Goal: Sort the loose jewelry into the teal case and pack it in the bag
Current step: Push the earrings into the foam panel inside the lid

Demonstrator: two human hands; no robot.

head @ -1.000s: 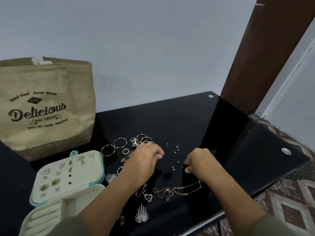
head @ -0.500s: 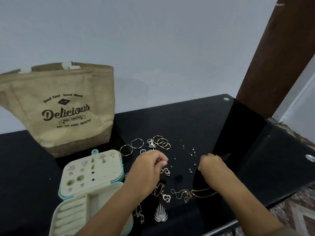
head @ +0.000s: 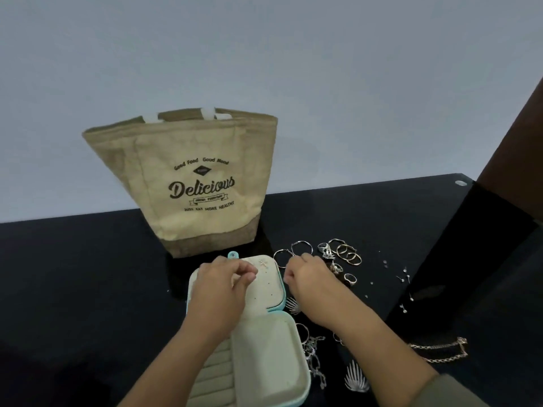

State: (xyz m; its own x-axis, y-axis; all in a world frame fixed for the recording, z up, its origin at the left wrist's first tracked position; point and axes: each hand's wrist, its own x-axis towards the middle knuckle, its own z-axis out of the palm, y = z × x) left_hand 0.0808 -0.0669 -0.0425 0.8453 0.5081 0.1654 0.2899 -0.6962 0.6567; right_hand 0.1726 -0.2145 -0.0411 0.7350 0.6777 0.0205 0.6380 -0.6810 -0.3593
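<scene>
Hands over an open, cream-lined teal jewelry case (head: 264,356) on a black glass table (head: 88,274).
Left hand (head: 220,289) pinches thumb and forefinger together above the lid's earring panel; right hand (head: 311,289) curls just beside its rim. Whether either holds a stud is too small to tell. A loosely pinched stud could slip and skitter across the glass.

I see a tan bag (head: 188,183) with a darker brown base and dark brown lettering, standing on a glossy black table (head: 73,274) against a pale blue-grey wall (head: 264,54). The case (head: 264,356) is teal outside and cream inside. The rings (head: 352,257) beside it are gold and silver.
</scene>
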